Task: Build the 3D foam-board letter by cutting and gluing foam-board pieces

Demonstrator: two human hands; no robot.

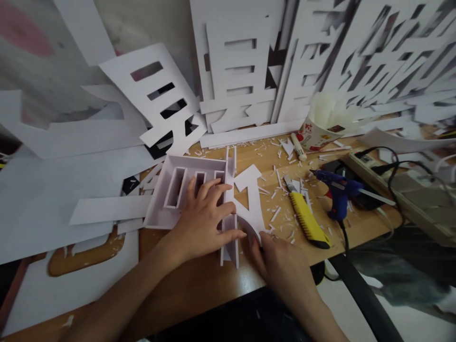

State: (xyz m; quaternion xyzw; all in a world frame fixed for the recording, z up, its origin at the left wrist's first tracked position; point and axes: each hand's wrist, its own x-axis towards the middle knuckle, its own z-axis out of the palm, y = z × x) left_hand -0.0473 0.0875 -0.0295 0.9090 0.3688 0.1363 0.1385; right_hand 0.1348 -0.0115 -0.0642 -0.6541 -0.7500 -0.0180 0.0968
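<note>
A white box-like shape [154, 209] with raised edges and rectangular slots lies on the wooden table in front of me. My left hand [203, 216] rests on it with fingers spread, thumb reaching over its right-hand wall. My right hand [278, 254] is closed, fingers pinching a curved white strip [251, 227] beside that wall. The pinched end of the strip is partly hidden by my fingers. Just beyond the strip, a flat white cut-out piece [254, 187] with an angular opening touches or lies close to the shape.
A yellow utility knife [308, 218] and a blue glue gun [337, 187] lie to the right. Behind them stands a paper cup [318, 130] of glue sticks, near a power strip [377, 175]. Cut-out white sheets [235, 57] lean at the back. White scraps litter the table [242, 280].
</note>
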